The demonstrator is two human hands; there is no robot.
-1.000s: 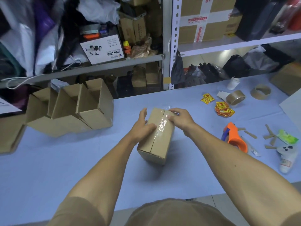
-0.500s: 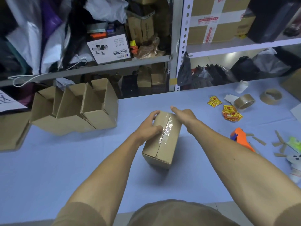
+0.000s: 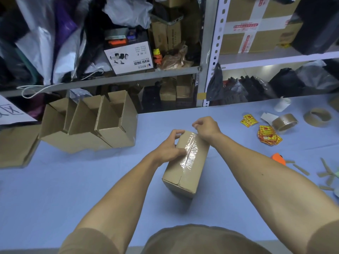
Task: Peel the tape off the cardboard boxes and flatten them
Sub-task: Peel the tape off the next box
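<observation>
A small closed cardboard box (image 3: 190, 178) sits on the blue table (image 3: 73, 189) in front of me. A strip of clear tape (image 3: 191, 154) runs along its top seam and looks wrinkled. My left hand (image 3: 169, 147) presses on the box's left top edge and holds it down. My right hand (image 3: 206, 128) is at the box's far end, fingers pinched together on the end of the tape, lifted a little above the box.
Three open cardboard boxes (image 3: 91, 125) lean together at the left. Flat cardboard (image 3: 16, 143) lies at the far left. Tape rolls (image 3: 284, 121), red-yellow stickers (image 3: 267, 136), an orange tape dispenser (image 3: 278, 158) and cardboard scraps lie at the right. Cluttered metal shelves stand behind.
My right hand has risen from the box's far top edge and closed into a pinch at the tape's end. The left hand stays on the box.
</observation>
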